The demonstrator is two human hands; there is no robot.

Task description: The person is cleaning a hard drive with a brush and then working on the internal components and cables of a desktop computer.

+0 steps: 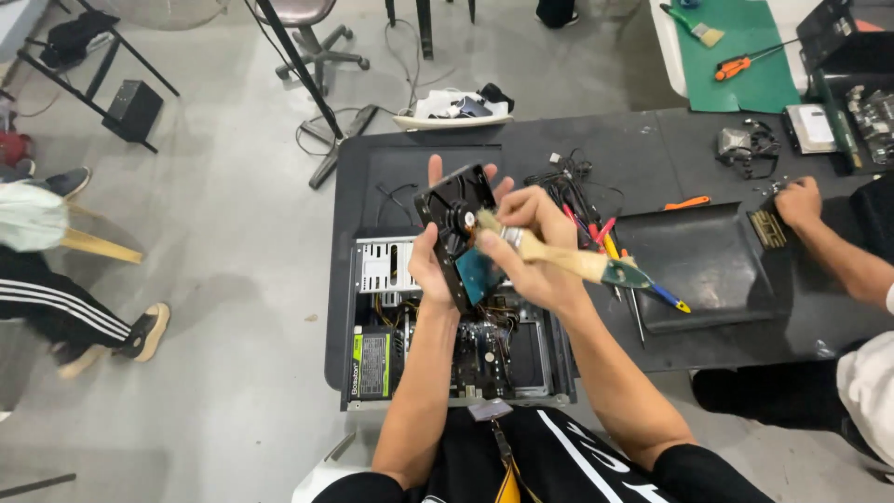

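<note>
Left grip clasps fan, right grip brush, above open case.

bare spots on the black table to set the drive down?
Free: the far-left table strip between the back edge and the open computer case, with only a thin cable on it; also the stretch between the cable tangle and the small grey part. Crowded: the tools beside the black tray, and the co-worker's hand at the right.
</note>
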